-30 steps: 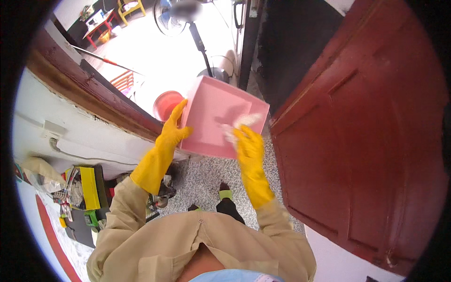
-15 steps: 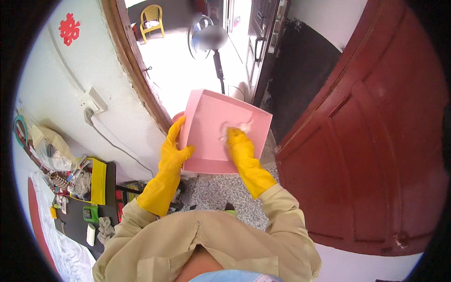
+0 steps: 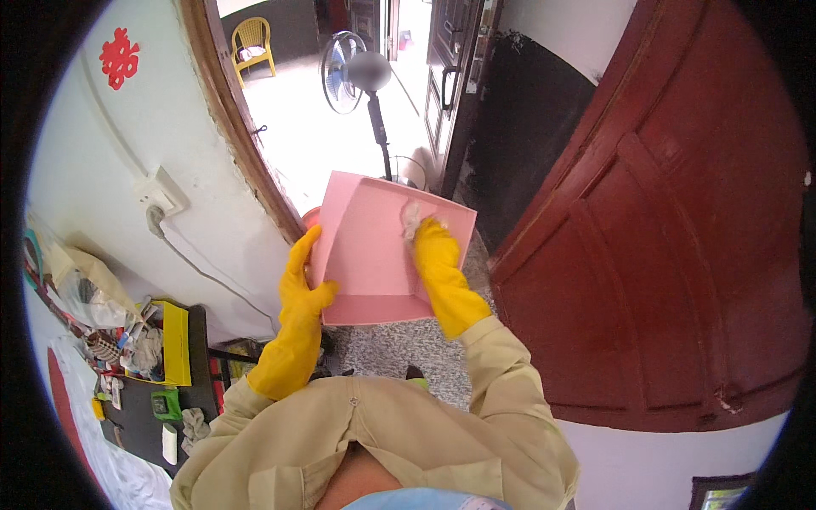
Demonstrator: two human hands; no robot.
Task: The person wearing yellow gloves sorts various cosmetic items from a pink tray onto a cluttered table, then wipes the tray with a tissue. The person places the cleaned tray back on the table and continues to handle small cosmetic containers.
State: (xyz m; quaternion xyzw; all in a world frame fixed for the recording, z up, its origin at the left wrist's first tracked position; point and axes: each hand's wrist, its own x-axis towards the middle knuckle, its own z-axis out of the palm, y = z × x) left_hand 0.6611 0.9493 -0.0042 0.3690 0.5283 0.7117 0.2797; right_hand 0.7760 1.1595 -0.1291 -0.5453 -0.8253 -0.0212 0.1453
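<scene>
Since half a second ago the right hand [image 3: 440, 259] has shifted toward the far right side of the pink box [image 3: 365, 242], and the pale cloth [image 3: 411, 219] now shows to the left of its fingertips; the box itself sits slightly lower and further left in view. Both hands wear yellow gloves. The right fingers are curled in on the cloth inside the box, their tips partly hidden. The left hand [image 3: 299, 293] has its fingers closed about the box's left wall, thumb on the inner side. The box is held up in front of the body, tilted, its hollow facing the person, above the speckled floor [image 3: 450, 365]. It covers most of a red tub [image 3: 311, 218], leaving a sliver at its left edge, and hides the foot of a standing fan [image 3: 342, 75] beyond the doorway. Further off is a yellow chair [image 3: 252, 44]. A large red door [image 3: 646, 280] crowds the right side, near the right arm; on the left, the wooden door frame [image 3: 242, 127] runs close to the left hand. A cord [image 3: 204, 268] trails from the wall socket [image 3: 163, 194] down behind a cluttered dark table [image 3: 144, 416], where a yellow box [image 3: 177, 344], a green object [image 3: 166, 404] and a grey cloth [image 3: 195, 427] lie.
</scene>
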